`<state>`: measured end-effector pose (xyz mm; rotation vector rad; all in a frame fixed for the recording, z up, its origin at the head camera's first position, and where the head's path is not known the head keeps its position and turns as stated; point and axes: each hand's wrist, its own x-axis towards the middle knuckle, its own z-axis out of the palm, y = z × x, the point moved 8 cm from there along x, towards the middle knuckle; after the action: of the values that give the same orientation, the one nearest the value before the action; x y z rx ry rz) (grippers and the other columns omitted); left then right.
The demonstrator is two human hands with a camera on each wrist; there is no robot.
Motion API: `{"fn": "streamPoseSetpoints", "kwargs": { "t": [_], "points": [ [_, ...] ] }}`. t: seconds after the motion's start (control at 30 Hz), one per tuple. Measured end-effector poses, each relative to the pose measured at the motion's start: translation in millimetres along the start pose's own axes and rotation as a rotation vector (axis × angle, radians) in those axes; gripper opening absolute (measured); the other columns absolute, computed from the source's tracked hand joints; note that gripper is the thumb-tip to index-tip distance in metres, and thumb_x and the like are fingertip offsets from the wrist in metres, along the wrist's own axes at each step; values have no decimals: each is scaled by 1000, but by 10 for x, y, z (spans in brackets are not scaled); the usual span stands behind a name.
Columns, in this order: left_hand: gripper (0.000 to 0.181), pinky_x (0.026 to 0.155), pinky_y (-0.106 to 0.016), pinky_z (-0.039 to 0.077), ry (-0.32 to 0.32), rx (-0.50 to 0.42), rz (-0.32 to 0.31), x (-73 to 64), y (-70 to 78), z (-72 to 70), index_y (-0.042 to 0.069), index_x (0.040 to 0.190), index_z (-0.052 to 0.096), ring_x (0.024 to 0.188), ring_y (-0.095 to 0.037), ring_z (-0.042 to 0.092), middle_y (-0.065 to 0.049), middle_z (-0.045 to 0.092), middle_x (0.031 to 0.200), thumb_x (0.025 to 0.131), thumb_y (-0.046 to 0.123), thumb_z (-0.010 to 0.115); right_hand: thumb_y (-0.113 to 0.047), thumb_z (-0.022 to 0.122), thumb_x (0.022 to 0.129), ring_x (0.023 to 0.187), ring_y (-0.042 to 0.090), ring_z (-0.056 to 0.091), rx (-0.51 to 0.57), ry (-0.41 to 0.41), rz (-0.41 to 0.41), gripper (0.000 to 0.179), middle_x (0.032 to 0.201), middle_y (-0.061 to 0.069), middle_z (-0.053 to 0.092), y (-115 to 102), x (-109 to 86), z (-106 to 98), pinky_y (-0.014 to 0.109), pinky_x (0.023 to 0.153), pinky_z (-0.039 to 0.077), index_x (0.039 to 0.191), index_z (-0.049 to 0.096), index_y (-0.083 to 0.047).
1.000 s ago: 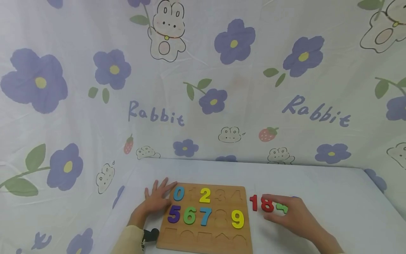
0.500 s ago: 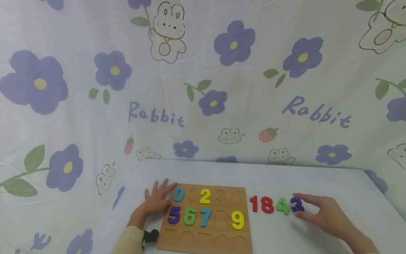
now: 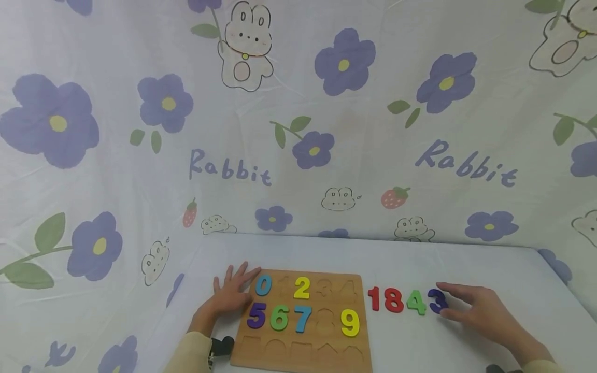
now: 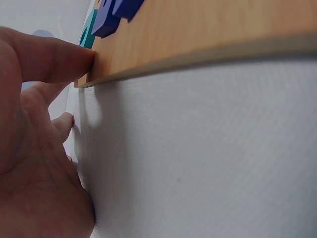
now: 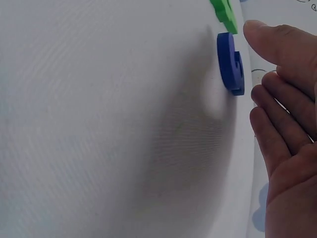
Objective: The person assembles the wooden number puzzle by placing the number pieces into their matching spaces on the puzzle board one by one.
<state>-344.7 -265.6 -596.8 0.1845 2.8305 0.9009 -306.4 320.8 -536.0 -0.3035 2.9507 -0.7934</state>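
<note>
White cloth (image 3: 489, 269) covers the tabletop, and behind it hangs a sheet printed with purple flowers, rabbits and the word "Rabbit" (image 3: 228, 167). Over on the left, the left hand (image 3: 231, 292) lies flat with fingers spread; the wrist view shows a fingertip (image 4: 74, 59) pressed right against the left edge of the wooden puzzle board (image 3: 336, 357). That board sits front and centre. Top row: a blue 0 (image 3: 263, 285) and a yellow 2 (image 3: 301, 287) seated, with bare slots around them. Middle row: purple 5 (image 3: 256, 315), green 6 (image 3: 279, 317), blue 7 (image 3: 302, 318), a bare slot, then yellow 9 (image 3: 350, 322). Along the bottom, a line of shape cut-outs. Moving right, off the board, four loose pieces stand in a row on the cloth: red 1 (image 3: 374, 298), red 8 (image 3: 393, 300), green 4 (image 3: 416, 302) and dark blue 3 (image 3: 437, 301). And at the far right, the right hand (image 3: 485, 313), fingers relaxed and straight, holding nothing. Its thumb tip (image 5: 262, 37) sits just beside the 3; the wrist view shows a sliver of gap between finger and piece.
</note>
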Motion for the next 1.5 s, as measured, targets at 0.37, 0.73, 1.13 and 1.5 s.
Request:
{"fn": "streamPoseSetpoints", "kwargs": {
  "t": [0.37, 0.73, 1.13, 1.5],
  "points": [
    [80, 123, -83, -17, -5, -2, -7, 47, -73, 40, 26, 167, 49, 168, -55, -7, -17, 17, 183, 89, 19, 66, -31, 94, 85, 142, 54, 58, 34, 0, 50, 68, 148, 22, 69, 178, 62, 169, 72, 112, 49, 145, 71, -9],
    [80, 123, -84, -17, -3, 4, -2, 17, -34, 21, 26, 167, 49, 168, -56, -7, -17, 18, 183, 89, 19, 67, -34, 93, 86, 138, 55, 61, 26, 41, 47, 65, 143, 23, 72, 109, 36, 145, 73, 109, 51, 143, 73, -9],
    [80, 123, -84, -17, 7, 5, -1, 56, -94, 50, 25, 166, 49, 168, -56, -6, -17, 18, 183, 89, 19, 67, -26, 90, 91, 139, 50, 63, 134, 141, 35, 63, 144, 22, 72, -700, 26, 102, 66, 108, 54, 148, 69, -10],
    [80, 122, -84, -18, 7, -11, 13, 34, -68, 20, 31, 167, 49, 168, -56, -7, -18, 19, 183, 89, 19, 64, -21, 91, 91, 135, 44, 69, 198, 185, -47, 60, 141, 16, 75, -1327, 183, 221, 62, 107, 58, 147, 71, -14]
  ]
}}
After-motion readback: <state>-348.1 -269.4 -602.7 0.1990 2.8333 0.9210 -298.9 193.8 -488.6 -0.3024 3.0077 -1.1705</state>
